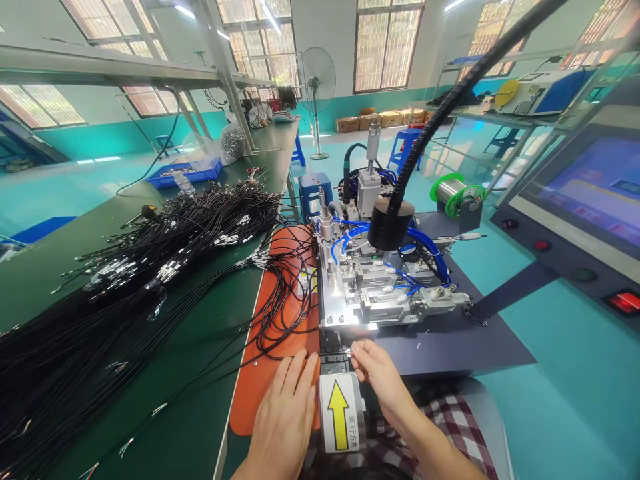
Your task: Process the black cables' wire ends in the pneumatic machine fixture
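Observation:
My right hand [379, 373] pinches the silvery end of a black cable [336, 353] at the near end of the machine's conveyor track [334, 367]. My left hand [287, 408] lies with its fingers stretched out on the orange board [245, 400], its fingertips close to the same cable. Several black cables loop over the board and run into the left side of the soldering-type machine [380, 293]. In front of the track, between my hands, is a white plate with a yellow arrow [339, 413]. Whether my left fingers press on the cable is hidden.
A big heap of black cables [150, 267] covers the green table [200, 373] on the left. Above the machine hangs a black flexible tube [435, 127]. To the right stand a solder wire spool [455, 193] and a tilted screen [595, 180] with buttons.

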Demonstrator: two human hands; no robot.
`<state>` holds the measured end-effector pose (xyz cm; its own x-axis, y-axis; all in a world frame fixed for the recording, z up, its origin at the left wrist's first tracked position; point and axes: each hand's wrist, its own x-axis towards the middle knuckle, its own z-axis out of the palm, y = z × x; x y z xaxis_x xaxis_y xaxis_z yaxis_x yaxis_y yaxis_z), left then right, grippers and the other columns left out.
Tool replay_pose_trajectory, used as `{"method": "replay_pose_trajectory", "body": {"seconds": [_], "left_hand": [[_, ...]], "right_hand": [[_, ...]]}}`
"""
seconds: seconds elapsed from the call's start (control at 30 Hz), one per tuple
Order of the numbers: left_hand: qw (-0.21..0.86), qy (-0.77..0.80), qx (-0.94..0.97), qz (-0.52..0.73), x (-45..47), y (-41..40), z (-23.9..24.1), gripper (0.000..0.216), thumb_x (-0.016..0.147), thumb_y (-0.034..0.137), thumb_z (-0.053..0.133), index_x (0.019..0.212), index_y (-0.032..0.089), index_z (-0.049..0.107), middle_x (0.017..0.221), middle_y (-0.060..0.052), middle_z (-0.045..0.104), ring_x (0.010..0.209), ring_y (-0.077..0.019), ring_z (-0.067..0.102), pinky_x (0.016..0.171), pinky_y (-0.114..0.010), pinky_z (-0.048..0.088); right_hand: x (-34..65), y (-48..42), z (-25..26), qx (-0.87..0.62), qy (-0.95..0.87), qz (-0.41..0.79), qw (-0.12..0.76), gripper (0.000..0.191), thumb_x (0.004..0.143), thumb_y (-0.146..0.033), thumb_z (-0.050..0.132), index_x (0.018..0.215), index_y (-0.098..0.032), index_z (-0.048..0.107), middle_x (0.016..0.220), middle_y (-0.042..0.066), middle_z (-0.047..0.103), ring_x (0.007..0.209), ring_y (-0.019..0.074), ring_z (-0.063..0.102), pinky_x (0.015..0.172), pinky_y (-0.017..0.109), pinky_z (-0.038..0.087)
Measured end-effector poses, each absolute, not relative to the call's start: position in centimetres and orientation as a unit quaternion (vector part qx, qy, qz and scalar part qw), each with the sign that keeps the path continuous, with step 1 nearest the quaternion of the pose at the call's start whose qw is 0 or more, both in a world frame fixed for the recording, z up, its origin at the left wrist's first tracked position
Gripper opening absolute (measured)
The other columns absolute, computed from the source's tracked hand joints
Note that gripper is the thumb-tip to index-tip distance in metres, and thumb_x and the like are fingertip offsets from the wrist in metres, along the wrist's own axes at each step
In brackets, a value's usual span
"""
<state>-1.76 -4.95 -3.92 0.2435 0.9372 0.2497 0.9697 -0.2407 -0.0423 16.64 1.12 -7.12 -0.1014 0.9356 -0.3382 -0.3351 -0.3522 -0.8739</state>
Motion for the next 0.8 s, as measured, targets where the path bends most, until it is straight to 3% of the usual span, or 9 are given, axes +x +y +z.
{"method": "replay_pose_trajectory", "body": {"seconds": [0.23, 0.53, 0.8], "left_hand": [[0.058, -0.614, -0.781, -0.100, -1.9, -5.1, -3.7, 0.044, 0.093, 0.020, 0.036, 0.134, 0.024, 0.050, 0.134, -0.004, 0.055, 0.123, -0.0242, 0.049, 0.088, -0.036, 0.055], [0.056, -0.611, -0.783, -0.099, -1.8, -5.1, -3.2, 0.043, 0.093, 0.021, 0.036, 0.133, 0.023, 0.051, 0.133, -0.004, 0.056, 0.121, -0.0233, 0.051, 0.086, -0.033, 0.055], [0.043, -0.623, -0.773, -0.113, -1.6, -4.6, -3.7, 0.043, 0.093, 0.023, 0.035, 0.134, 0.023, 0.049, 0.135, -0.006, 0.053, 0.126, -0.0253, 0.045, 0.094, -0.038, 0.050]], "right_hand": [[20.7, -1.2, -9.7, -0.530, -0.286, 0.633, 0.487, 0.043, 0.081, -0.062, 0.054, 0.085, -0.020, 0.060, 0.067, 0.000, 0.056, 0.051, 0.0118, 0.041, 0.050, 0.027, 0.029], [21.1, -2.6, -8.4, -0.577, -0.233, 0.627, 0.469, 0.056, 0.061, -0.073, 0.065, 0.075, -0.018, 0.059, 0.059, -0.003, 0.052, 0.048, 0.0097, 0.039, 0.049, 0.026, 0.027], [20.6, -2.9, -8.1, -0.568, -0.232, 0.635, 0.469, 0.053, 0.063, -0.070, 0.066, 0.074, -0.019, 0.059, 0.060, -0.003, 0.051, 0.048, 0.0103, 0.038, 0.050, 0.026, 0.027]]}}
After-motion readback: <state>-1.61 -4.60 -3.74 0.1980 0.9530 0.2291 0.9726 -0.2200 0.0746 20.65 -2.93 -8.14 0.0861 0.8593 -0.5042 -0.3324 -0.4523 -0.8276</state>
